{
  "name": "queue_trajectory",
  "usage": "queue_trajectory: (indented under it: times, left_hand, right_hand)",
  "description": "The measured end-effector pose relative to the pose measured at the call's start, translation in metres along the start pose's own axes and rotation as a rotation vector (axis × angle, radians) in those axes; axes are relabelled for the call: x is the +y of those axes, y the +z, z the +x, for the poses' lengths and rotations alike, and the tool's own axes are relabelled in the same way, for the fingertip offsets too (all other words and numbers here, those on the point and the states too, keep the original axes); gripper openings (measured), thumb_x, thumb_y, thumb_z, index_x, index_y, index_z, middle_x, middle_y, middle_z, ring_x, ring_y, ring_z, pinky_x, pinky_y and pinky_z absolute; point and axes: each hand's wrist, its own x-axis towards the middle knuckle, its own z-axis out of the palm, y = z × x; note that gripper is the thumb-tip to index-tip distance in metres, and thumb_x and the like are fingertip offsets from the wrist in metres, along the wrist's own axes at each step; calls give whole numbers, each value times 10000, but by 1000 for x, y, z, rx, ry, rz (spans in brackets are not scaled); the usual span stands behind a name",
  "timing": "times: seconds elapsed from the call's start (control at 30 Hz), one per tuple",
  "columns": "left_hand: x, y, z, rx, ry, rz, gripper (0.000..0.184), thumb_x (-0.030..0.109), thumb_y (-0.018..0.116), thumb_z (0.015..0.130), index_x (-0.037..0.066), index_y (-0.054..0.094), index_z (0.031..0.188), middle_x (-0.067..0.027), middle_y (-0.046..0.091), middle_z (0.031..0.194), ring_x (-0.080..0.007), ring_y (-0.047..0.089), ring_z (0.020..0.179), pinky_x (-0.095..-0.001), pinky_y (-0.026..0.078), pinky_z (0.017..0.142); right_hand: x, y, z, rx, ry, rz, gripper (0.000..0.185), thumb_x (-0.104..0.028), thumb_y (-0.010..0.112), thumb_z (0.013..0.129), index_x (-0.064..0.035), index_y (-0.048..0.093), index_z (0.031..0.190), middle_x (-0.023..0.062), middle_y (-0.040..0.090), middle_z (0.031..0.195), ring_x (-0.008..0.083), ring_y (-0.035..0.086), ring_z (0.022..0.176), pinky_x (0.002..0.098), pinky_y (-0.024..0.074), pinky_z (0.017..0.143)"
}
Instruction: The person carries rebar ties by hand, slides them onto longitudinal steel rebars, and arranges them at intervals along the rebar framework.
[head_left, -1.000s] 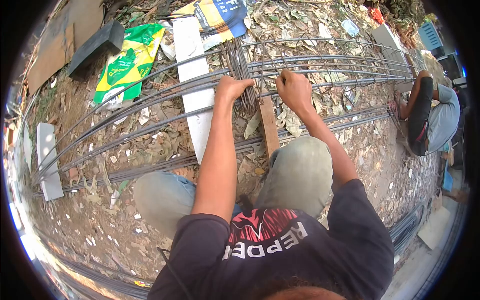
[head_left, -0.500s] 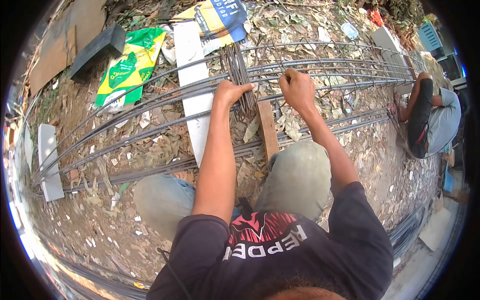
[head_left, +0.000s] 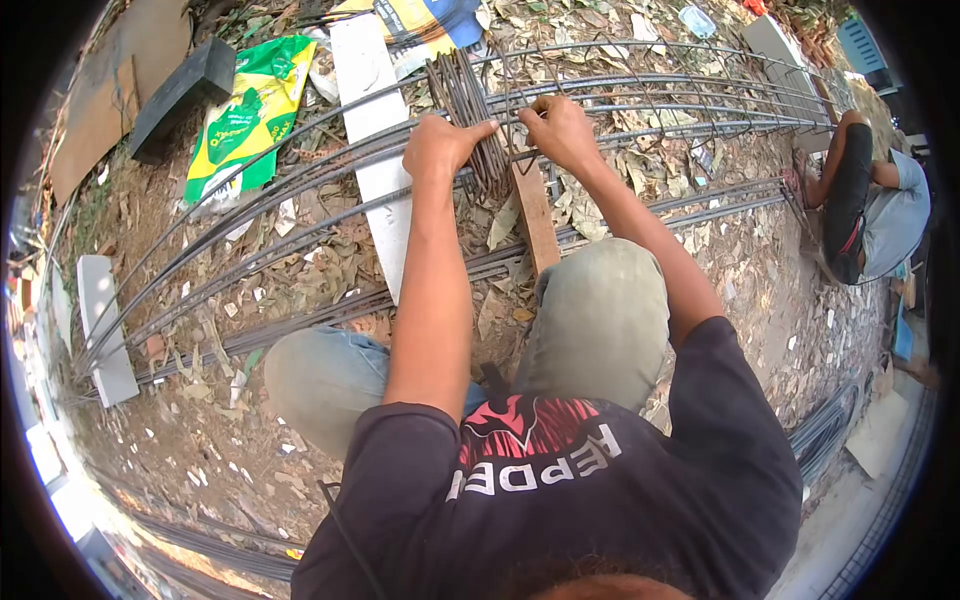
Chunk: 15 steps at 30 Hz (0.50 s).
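Long steel rebars (head_left: pixel 290 210) run across the view, threaded through a tight bundle of wire stirrups (head_left: pixel 468 125). My left hand (head_left: pixel 438 148) grips the left side of this bundle, its thumb lying across the stirrups; the other fingers are mostly hidden. Just right of the bundle, my right hand (head_left: pixel 562 132) is closed in a pinch at a single stirrup (head_left: pixel 508 95) standing apart from the others. Its fingertips are small in view, and the exact contact is hard to see. More stirrups (head_left: pixel 640 85) are spaced along the rebars to the right.
A wooden strip (head_left: pixel 536 220) and a white board (head_left: pixel 372 120) lie under the rebars. Pale blocks stand near the left end (head_left: pixel 105 330) and right end (head_left: pixel 778 60). A green-yellow sack (head_left: pixel 245 120) lies at upper left. Another person (head_left: pixel 865 205) crouches at right.
My right hand has moved left, close to the stirrup bundle and my left thumb. My left hand stays at the bundle. The whole view has shifted slightly.
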Motion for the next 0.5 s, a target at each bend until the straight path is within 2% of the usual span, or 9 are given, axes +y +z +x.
queue_trajectory:
  times: [0.1,0.13,0.23,0.27,0.37,0.4,0.5]
  left_hand:
    - [-4,3,-3,-8,14,-30,698,667,863,648,-9,776,797,-161,766,808,-321,759,816,-422,580,725]
    - [-3,5,-4,9,-1,-20,689,648,870,647,-13,777,819,-174,771,854,-326,759,837,-424,582,737]
    - [-1,9,-10,38,-31,-69,690,632,878,644,-22,776,836,-188,773,886,-341,759,863,-430,586,749]
    - [-1,11,-12,58,-24,-68,682,618,882,643,-25,775,843,-192,773,895,-348,758,868,-435,586,755]
    - [4,19,-22,113,-13,-84,653,570,890,644,-35,773,864,-207,772,925,-367,755,888,-447,588,771]
    - [6,20,-27,126,-16,-99,640,549,890,647,-38,772,871,-213,770,935,-372,754,897,-450,588,775]
    - [10,22,-34,166,-9,-128,556,461,882,665,-37,773,885,-226,767,963,-376,752,916,-456,589,784]
  right_hand:
    - [-38,-16,-4,-262,136,-115,487,-456,685,911,7,779,794,123,723,651,241,733,671,392,576,718]
    - [-30,-9,1,-275,124,-89,508,-479,725,897,1,771,738,116,708,623,219,708,631,386,565,688]
    - [-24,-5,11,-313,142,52,396,-380,760,816,-11,761,673,123,731,663,248,731,660,395,585,712]
    - [-21,0,13,-291,169,106,362,-341,767,799,1,757,683,137,731,674,240,717,628,388,580,692]
    - [-13,3,13,-263,117,124,348,-330,764,792,6,755,701,139,723,671,245,709,629,394,578,701]
    - [-18,-4,11,-304,107,33,337,-332,744,801,4,769,774,175,741,747,305,737,733,415,579,755]
    - [-12,-13,0,-73,-1,-260,347,-337,724,810,3,778,856,215,750,850,376,737,858,443,572,816]
